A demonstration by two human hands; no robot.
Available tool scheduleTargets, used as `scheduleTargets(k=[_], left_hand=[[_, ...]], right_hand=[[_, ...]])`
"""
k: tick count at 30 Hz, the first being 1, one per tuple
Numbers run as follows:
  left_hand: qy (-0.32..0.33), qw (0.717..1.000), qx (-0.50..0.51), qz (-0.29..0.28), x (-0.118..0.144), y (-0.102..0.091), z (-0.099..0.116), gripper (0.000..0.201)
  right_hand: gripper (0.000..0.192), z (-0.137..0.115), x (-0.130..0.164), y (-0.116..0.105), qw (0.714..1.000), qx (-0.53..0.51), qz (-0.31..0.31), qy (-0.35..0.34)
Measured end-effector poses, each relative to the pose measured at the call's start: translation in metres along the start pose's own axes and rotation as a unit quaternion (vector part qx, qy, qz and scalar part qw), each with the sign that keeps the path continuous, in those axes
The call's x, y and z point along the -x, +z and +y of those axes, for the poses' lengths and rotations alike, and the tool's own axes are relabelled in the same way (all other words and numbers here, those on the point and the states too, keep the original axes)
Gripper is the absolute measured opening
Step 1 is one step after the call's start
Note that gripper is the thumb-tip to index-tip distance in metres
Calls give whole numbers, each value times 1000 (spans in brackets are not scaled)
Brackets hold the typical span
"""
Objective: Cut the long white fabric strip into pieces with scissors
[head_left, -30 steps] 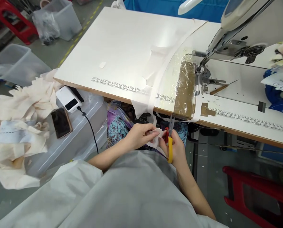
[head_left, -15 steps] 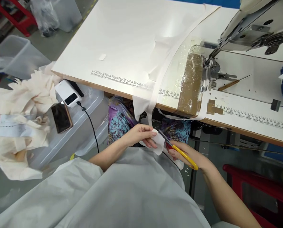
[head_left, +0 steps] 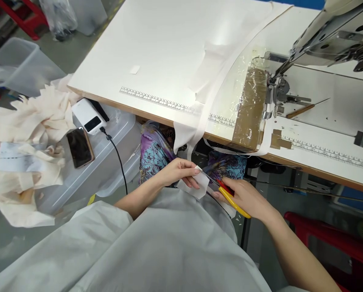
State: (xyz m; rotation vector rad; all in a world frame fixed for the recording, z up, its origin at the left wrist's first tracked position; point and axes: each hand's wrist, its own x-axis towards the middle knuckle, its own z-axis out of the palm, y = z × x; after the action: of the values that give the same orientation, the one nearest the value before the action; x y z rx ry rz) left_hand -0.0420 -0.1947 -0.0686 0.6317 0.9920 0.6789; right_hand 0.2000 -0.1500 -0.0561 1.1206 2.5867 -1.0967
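Note:
Above my lap, my left hand (head_left: pixel 184 173) pinches a small piece of white fabric (head_left: pixel 201 186) between thumb and fingers. Yellow-handled scissors (head_left: pixel 232 202) are in my right hand (head_left: pixel 244 198), their blades pointing left and meeting the upper edge of the fabric. Red shows on the inside of the handles. A long white fabric strip (head_left: pixel 219 83) runs down the table and hangs over its front edge, just above my hands. Beside it, another white cloth piece (head_left: pixel 184 134) droops over the edge.
A sewing machine (head_left: pixel 330 44) stands on the white table (head_left: pixel 157 36) at right, an awl (head_left: pixel 303 110) near it. At left, a phone (head_left: pixel 80 148), a white power bank (head_left: pixel 90 117) and heaped cream fabric (head_left: pixel 26 117) lie on a plastic bin (head_left: pixel 108 142). A red stool (head_left: pixel 327 235) stands lower right.
The scissors' blades have closed together at the fabric's edge, and my right hand has turned slightly. My left hand keeps its hold. The view has shifted a little.

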Motion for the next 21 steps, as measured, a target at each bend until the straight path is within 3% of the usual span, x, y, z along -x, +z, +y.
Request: scheduleTargets(k=[21], left_hand=[[6,1000,9,-12,-2,-1,-4,37]], right_hand=[[45,-4,-2,2,994,99,44,14]])
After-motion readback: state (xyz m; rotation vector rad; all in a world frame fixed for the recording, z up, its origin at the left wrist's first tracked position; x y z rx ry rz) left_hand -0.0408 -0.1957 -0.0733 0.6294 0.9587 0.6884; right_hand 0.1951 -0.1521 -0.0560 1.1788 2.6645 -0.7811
